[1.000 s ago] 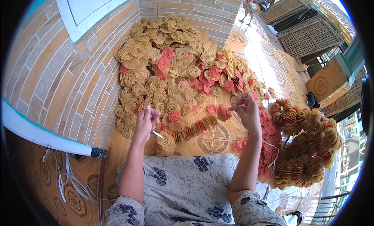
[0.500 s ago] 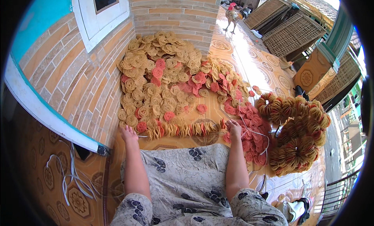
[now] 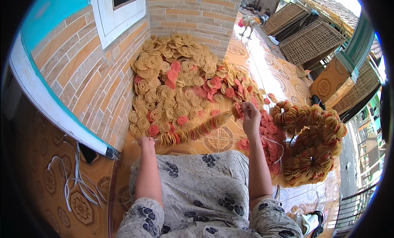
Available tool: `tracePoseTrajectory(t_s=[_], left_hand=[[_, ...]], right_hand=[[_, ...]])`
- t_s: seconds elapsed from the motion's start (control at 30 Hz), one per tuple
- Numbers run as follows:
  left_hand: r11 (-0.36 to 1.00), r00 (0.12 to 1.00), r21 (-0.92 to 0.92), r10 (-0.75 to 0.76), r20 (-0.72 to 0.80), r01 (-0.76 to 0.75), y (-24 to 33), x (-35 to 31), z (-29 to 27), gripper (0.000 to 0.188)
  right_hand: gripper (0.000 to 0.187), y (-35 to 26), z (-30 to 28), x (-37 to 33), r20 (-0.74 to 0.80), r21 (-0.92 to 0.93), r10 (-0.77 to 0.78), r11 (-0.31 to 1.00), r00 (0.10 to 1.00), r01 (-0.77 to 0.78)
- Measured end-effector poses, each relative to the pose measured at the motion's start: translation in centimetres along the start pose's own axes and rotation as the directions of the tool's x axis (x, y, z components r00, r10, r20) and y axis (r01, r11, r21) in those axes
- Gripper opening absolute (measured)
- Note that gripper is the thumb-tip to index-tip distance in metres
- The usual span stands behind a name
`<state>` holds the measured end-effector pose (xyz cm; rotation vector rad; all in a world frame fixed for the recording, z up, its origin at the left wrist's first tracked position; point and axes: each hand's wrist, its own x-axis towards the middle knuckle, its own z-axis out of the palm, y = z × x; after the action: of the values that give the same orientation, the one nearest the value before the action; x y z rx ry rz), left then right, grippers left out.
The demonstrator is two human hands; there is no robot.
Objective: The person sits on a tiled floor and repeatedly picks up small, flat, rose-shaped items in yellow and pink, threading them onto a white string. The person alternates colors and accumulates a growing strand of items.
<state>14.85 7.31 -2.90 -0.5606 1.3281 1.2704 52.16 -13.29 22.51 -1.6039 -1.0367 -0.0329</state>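
A string of tan and red lacy discs (image 3: 197,132), resembling raw crackers, slants up from left to right between my hands. My left hand (image 3: 146,142) is closed around the string's near left end, low over the floor. Farther out and higher, my right hand (image 3: 250,114) pinches its right end, beside a few reddish discs (image 3: 237,110). What exactly lies between those fingertips is hidden. Beyond the string spreads a large heap of loose tan discs (image 3: 164,96) mixed with pinkish-red ones. A pile of red discs (image 3: 271,129) lies just right of my right hand.
Finished-looking bundles of strung discs (image 3: 314,145) stand at the right, with a white cord (image 3: 281,150) beside them. A brick-patterned wall (image 3: 90,70) bounds the left. White strips (image 3: 76,178) lie at lower left. A rooster (image 3: 248,24) stands far off near woven panels (image 3: 310,41).
My right hand has risen and moved away from me, lifting the string's right end off the floor. My left hand's fingers, spread before, have closed. The view has shifted slightly, and the rooster has lowered its head.
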Motion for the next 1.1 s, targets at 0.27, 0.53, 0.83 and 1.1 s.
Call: tracePoseTrajectory(t_s=[0.27, 0.53, 0.83, 1.1], left_hand=[[0.978, 0.907, 0.185, 0.005, 0.422, -0.092, -3.1, -2.5, -0.4, 0.041], [0.978, 0.873, 0.207, -0.071, 0.483, -0.035, -3.7, -4.8, -0.4, 0.042], [0.979, 0.841, 0.198, -0.067, 0.537, -0.049, -3.8, -4.9, -0.3, 0.040], [0.978, 0.844, 0.201, -0.056, 0.534, -0.062, -3.7, -4.6, -0.5, 0.042]], right_hand=[[0.016, -8.5, -0.2, 3.4, 0.154, -0.097, -0.249, 0.959, 0.956, 0.266], [0.014, -2.6, 0.5, 1.3, 0.341, -0.434, -0.085, 0.869, 0.936, 0.238], [0.020, 2.4, 0.4, 0.2, 0.264, -0.130, 0.260, 0.964, 0.929, -0.232], [0.024, 13.1, 1.9, -1.6, -0.043, 0.090, 0.311, 0.948, 0.949, -0.306]])
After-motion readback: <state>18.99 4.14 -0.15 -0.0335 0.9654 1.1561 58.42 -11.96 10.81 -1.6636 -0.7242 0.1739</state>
